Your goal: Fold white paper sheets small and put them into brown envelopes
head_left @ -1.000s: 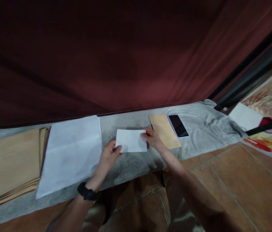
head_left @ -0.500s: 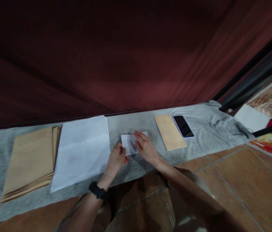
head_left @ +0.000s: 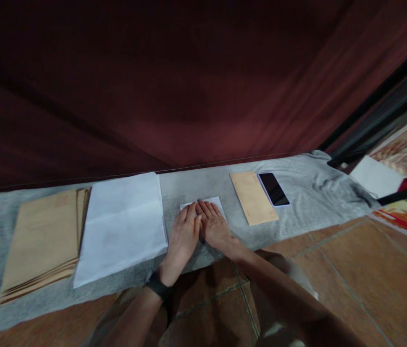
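Left hand (head_left: 184, 234) and right hand (head_left: 215, 227) lie flat on paper (head_left: 217, 201), grip unclamped, pressing seemingly unfinished; envelope (head_left: 254, 198) right of grip untouched.

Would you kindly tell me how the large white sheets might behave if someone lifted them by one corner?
The large white sheets would probably sag, since they look thin and faintly creased. They may slip apart, as their right edges sit slightly offset.

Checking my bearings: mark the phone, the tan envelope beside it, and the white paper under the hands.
Phone (head_left: 274, 189), head view: screen's middle.
Tan envelope (head_left: 253, 197), head view: its middle.
White paper (head_left: 217, 200), head view: exposed upper-right corner.
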### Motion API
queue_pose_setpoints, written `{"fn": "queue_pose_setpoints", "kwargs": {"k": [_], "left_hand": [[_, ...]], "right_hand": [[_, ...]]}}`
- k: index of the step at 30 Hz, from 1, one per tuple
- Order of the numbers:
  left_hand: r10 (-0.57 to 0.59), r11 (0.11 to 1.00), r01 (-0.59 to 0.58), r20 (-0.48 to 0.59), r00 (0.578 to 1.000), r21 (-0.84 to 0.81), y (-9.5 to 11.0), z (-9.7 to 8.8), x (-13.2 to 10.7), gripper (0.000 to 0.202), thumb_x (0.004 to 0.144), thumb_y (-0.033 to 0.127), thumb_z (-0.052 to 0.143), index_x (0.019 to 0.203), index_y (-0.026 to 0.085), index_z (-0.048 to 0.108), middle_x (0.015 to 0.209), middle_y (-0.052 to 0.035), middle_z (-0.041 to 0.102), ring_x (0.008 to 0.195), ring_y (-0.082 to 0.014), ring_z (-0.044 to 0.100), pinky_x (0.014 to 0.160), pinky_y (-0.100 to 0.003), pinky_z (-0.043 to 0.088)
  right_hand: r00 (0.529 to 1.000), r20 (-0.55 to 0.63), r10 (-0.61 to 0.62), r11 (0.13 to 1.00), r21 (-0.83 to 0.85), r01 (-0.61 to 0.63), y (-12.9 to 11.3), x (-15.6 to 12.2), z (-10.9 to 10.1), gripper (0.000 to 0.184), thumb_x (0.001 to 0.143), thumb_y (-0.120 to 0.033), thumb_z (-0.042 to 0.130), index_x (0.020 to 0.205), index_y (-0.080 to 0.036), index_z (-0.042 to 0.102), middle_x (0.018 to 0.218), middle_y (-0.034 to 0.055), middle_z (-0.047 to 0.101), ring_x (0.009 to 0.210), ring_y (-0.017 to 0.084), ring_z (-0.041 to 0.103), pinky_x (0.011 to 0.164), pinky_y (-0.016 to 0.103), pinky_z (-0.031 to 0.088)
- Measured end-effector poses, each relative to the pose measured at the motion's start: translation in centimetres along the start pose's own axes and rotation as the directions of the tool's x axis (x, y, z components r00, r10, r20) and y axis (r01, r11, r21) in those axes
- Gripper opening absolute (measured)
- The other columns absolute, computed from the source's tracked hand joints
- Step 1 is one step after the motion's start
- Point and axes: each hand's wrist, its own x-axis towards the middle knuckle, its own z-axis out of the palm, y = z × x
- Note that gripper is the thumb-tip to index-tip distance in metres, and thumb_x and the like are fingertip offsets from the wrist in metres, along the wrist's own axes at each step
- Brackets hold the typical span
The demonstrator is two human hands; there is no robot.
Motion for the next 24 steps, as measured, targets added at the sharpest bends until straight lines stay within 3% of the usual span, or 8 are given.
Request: {"fn": "queue_pose_setpoints", "kwargs": {"k": [3, 7, 11, 18, 24], "left_hand": [[0.087, 0.996, -0.087, 0.007, 0.996, 0.009, 0.5, 2.4, -0.2, 0.061, 0.104, 0.043, 0.03, 0.151, 0.006, 0.039, 0.156, -0.0203, 0.046, 0.147, -0.0287, 0.041, 0.121, -0.046, 0.036], [0.031, 0.997, -0.038, 0.091, 0.995, 0.074, 0.4, 3.9, -0.4, 0.068, 0.104, 0.047, 0.025, 0.156, 0.004, 0.031, 0.162, -0.0182, 0.036, 0.154, -0.0273, 0.028, 0.126, -0.046, 0.025], [-0.013, 0.991, -0.004, 0.12, 0.993, 0.137, 0.2, 3.7, -0.3, 0.068, 0.104, 0.046, 0.023, 0.156, 0.002, 0.032, 0.163, -0.0188, 0.033, 0.155, -0.0273, 0.024, 0.127, -0.047, 0.022], [-0.028, 0.986, 0.029, -0.007, 1.0, 0.162, -0.3, 4.1, -0.6, 0.067, 0.102, 0.042, 0.029, 0.154, -0.001, 0.035, 0.161, -0.0237, 0.034, 0.154, -0.0311, 0.025, 0.125, -0.05, 0.026], [-0.04, 0.988, 0.049, -0.063, 0.997, 0.149, -0.8, 4.1, -0.9, 0.066, 0.1, 0.038, 0.035, 0.156, 0.003, 0.031, 0.162, -0.0232, 0.034, 0.154, -0.0308, 0.024, 0.124, -0.052, 0.027]], "right_hand": [[1.0, 0.025, -0.005, 0.999, -0.04, 0.006, 0.3, -0.2, 0.0, 0.059, 0.101, -0.022, 0.042, 0.157, -0.006, 0.033, 0.165, 0.0149, 0.028, 0.153, 0.025, 0.027, 0.127, 0.044, 0.022], [0.999, 0.031, 0.027, 0.998, -0.057, -0.025, 0.8, -0.1, -0.1, 0.057, 0.103, -0.024, 0.037, 0.158, -0.007, 0.032, 0.166, 0.0139, 0.027, 0.154, 0.023, 0.025, 0.127, 0.042, 0.019], [0.993, 0.019, 0.116, 0.991, -0.067, -0.114, 1.4, 0.3, -0.1, 0.055, 0.107, -0.03, 0.031, 0.157, -0.007, 0.033, 0.164, 0.0137, 0.031, 0.154, 0.024, 0.026, 0.127, 0.045, 0.02], [0.982, -0.034, 0.183, 0.982, -0.049, -0.185, 2.7, -0.3, -0.3, 0.056, 0.108, -0.033, 0.03, 0.157, -0.007, 0.033, 0.162, 0.015, 0.035, 0.152, 0.026, 0.03, 0.125, 0.046, 0.022], [0.967, -0.053, 0.248, 0.966, -0.053, -0.251, 3.5, -0.9, -0.4, 0.057, 0.108, -0.036, 0.029, 0.158, -0.008, 0.033, 0.164, 0.0133, 0.032, 0.152, 0.027, 0.03, 0.124, 0.047, 0.022]]}}
